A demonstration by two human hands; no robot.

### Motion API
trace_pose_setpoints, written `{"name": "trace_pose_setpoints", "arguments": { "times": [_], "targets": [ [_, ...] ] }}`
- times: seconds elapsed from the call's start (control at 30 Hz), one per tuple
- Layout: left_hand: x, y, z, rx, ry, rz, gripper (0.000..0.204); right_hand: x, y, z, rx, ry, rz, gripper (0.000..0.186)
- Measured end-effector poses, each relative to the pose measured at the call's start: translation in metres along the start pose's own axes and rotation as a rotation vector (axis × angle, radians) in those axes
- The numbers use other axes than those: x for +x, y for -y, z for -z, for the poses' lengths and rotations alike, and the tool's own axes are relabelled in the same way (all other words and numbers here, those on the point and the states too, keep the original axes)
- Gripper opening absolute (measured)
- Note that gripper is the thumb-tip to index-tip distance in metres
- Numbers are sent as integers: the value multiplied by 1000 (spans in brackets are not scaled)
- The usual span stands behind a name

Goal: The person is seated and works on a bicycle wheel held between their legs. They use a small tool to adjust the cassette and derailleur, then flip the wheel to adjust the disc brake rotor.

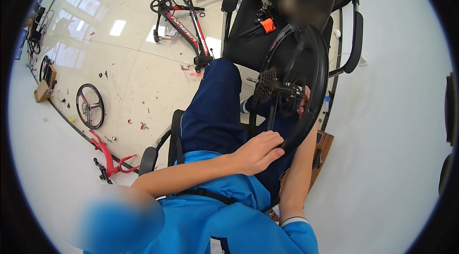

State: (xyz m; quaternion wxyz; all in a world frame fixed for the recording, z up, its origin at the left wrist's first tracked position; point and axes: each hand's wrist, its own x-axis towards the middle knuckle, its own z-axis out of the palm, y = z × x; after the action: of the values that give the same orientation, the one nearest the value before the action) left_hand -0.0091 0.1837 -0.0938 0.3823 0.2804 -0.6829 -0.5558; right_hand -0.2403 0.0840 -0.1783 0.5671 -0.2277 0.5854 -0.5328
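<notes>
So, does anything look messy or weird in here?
Yes! The black-and-red bike frame is on the floor with no wheels on it, which looks odd for a bike. Small bits are scattered around too, so it looks messy.

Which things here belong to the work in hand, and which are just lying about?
In hand:
black wheel, left hand on it, right hand near its hub
sprocket cluster

Apparently lying about:
bicycle frame
small three-spoke wheel
red tubular part
</notes>
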Motion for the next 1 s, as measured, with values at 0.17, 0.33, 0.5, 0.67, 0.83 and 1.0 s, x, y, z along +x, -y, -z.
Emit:
{"name": "trace_pose_setpoints", "arguments": {
  "times": [0.17,0.33,0.5,0.67,0.83,1.0],
  "targets": [
    [1,1,-1,4,21,1,26,0,-5,-6,-151,-6,338,8],
    [2,1,-1,-10,46,11,30,-7,3,7,-249,13,258,17],
    [0,5,-1,3,35,-13,34,-20,18,4,-435,80,322,28],
    [-1,7,-2,3,24,-23,38,-19,20,6,-565,63,206,27],
    [-1,8,-2,17,38,-22,39,-18,11,0,-501,5,175,13],
    [2,7,-3,-6,55,-12,36,-2,-2,35,-6,66,157,13]
  ]
}}
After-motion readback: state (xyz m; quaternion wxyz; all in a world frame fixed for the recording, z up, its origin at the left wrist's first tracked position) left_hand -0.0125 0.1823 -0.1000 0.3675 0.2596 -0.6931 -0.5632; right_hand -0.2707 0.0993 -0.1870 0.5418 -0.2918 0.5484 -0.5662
